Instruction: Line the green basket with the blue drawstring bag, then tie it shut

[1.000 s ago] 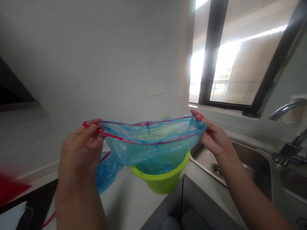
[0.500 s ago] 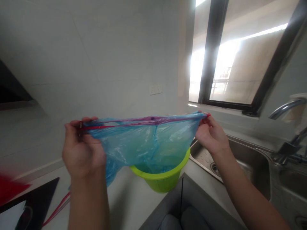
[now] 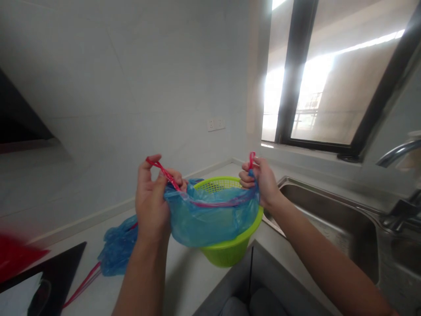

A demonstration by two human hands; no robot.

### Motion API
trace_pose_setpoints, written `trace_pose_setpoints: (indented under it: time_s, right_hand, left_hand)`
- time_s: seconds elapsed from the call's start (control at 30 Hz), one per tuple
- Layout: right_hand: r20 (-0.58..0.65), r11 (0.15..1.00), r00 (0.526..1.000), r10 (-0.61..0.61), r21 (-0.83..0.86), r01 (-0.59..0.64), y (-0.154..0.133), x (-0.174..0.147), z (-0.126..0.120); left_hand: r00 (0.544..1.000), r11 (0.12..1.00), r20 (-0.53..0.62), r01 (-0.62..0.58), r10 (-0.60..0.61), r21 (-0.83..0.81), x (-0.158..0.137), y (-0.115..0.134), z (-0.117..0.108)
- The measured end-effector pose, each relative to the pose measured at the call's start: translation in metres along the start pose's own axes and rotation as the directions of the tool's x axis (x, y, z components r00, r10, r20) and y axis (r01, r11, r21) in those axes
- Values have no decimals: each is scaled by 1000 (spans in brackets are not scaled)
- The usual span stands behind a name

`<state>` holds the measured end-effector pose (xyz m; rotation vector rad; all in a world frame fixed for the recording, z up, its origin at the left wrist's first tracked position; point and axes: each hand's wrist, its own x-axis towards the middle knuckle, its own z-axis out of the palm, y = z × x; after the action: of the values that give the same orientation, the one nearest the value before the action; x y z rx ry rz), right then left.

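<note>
A translucent blue drawstring garbage bag point(image 3: 210, 221) hangs between my hands, over the near side of a lime-green plastic basket point(image 3: 226, 254). My left hand point(image 3: 154, 197) is closed on the bag's top left corner, with the red drawstring point(image 3: 166, 173) looped over a raised finger. My right hand point(image 3: 261, 177) grips the top right corner in a fist, and a short red loop sticks up above the thumb. The bag's mouth sags between them. The basket's perforated far wall shows behind the bag; its bottom is hidden.
On the counter at left lies another crumpled blue bag point(image 3: 118, 248) with red strings. A black cooktop point(image 3: 70, 267) and a blurred red object point(image 3: 18, 254) are further left. A steel sink point(image 3: 329, 219) with a faucet point(image 3: 397, 151) is at right, below a window.
Both hands have come closer together and the bag's stretched rim has slackened. Red drawstring loops now stand out at both hands. More of the basket and the second bag shows.
</note>
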<state>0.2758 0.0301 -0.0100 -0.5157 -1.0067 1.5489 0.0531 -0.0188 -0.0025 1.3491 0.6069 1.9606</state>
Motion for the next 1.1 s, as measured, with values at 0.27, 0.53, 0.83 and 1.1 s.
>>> trace_pose_setpoints:
  time_s: [0.27,0.53,0.83,1.1]
  right_hand:
    - [217,751,976,14,-646,133,33,19,34]
    - [519,585,848,-105,-657,475,21,-3,55]
    - [520,806,853,45,-523,276,25,-6,58]
    - [441,866,893,96,-478,143,35,2,49]
  left_hand:
    - [954,985,253,145,-164,92,-7,-2,8]
    - [894,953,380,137,-236,271,-7,-6,2]
    - [825,946,485,169,-289,275,-11,-3,2]
    - [852,931,422,181,-309,316,-13,-3,1]
